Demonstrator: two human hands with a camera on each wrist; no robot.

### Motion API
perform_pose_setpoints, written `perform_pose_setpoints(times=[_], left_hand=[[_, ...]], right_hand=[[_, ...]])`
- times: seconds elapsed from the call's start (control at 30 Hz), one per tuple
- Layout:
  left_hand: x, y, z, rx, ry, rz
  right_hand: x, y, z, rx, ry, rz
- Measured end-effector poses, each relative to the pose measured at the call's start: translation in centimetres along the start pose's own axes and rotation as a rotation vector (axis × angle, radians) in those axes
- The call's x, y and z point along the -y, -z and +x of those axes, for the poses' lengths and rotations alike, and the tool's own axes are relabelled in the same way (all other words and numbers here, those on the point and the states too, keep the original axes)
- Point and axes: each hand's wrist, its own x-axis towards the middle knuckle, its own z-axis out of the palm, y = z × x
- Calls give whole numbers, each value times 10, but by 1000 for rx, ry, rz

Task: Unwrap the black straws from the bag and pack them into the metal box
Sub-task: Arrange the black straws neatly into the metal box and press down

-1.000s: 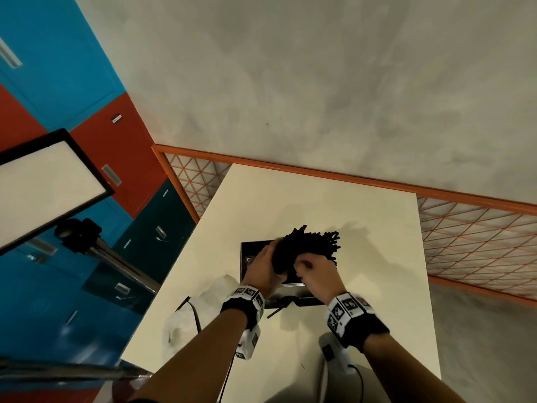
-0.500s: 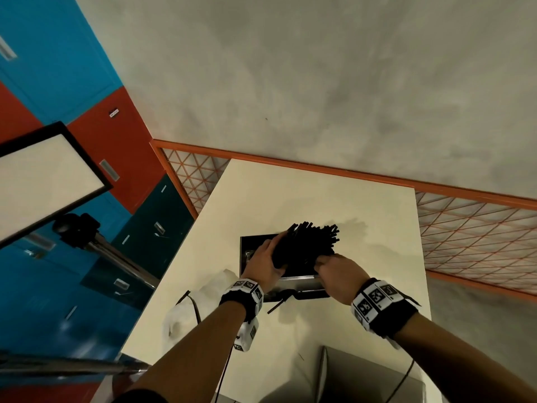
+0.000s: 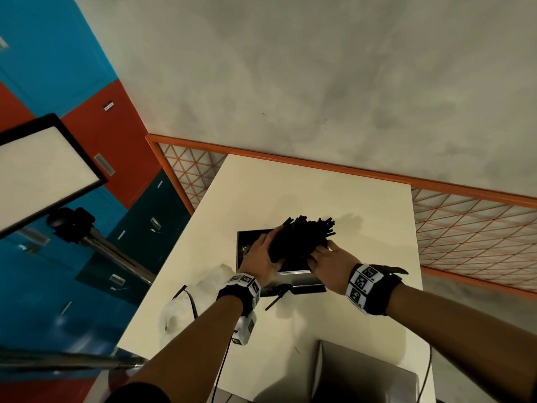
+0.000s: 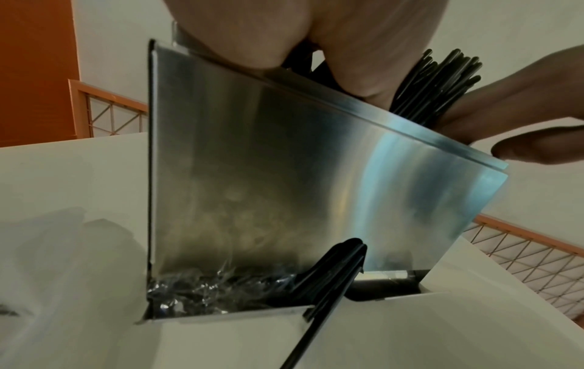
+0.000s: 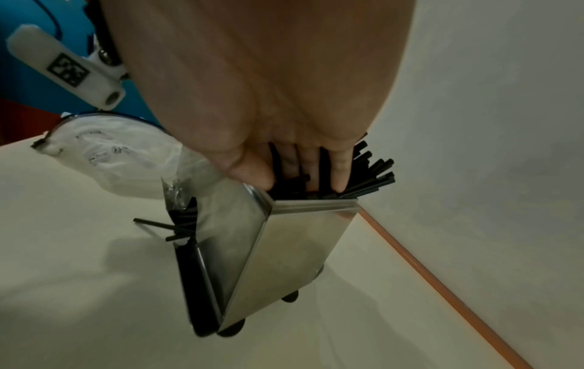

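Observation:
A thick bundle of black straws (image 3: pixel 302 239) stands tilted in the open metal box (image 3: pixel 290 276) on the cream table (image 3: pixel 363 205). My left hand (image 3: pixel 268 251) grips the bundle's left side over the box. My right hand (image 3: pixel 322 257) presses straight fingers (image 5: pixel 339 169) down among the straw ends (image 5: pixel 376 174) at the box's (image 5: pixel 300 249) right corner. The left wrist view shows the shiny box wall (image 4: pixel 284 174) with straws (image 4: pixel 436 82) sticking out above the rim. A few loose straws (image 3: pixel 274 299) lean at the box's front foot (image 4: pixel 328 274), beside crumpled clear wrap (image 4: pixel 205 289).
A white bag (image 3: pixel 203 292) lies left of the box, with a black cable (image 3: pixel 190 298) over it. A grey flat object (image 3: pixel 363 370) sits at the table's near edge. An orange-framed mesh rail (image 3: pixel 319 164) borders the table's far side. A light panel on a stand (image 3: pixel 43 158) is at left.
My right hand has slid from the bundle's near side to its right side, the arm swinging outward. The bundle has tipped lower into the box. The left hand keeps its hold.

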Motion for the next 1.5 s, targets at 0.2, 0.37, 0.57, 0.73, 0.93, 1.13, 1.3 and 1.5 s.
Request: perform_pose_setpoints(times=[0.2, 0.37, 0.57, 0.73, 0.93, 1.13, 1.3, 1.5], left_hand=[[0, 1, 0, 0, -1, 14], [0, 1, 0, 6, -1, 26], [-1, 1, 0, 9, 1, 24], [0, 0, 1, 0, -9, 29], [0, 1, 1, 8, -2, 23], [0, 1, 1, 5, -4, 11], [-1, 3, 1, 7, 8, -22], [-2, 6, 0, 47, -8, -19]], right_hand=[[3, 5, 16, 86, -9, -25], [10, 2, 28, 54, -19, -45], [13, 9, 28, -45, -14, 17], [8, -2, 38, 81, 13, 63], [-2, 10, 38, 208, 25, 203], [-3, -25, 70, 282, 62, 138], [8, 4, 58, 199, 86, 42], [9, 29, 53, 28, 38, 69]])
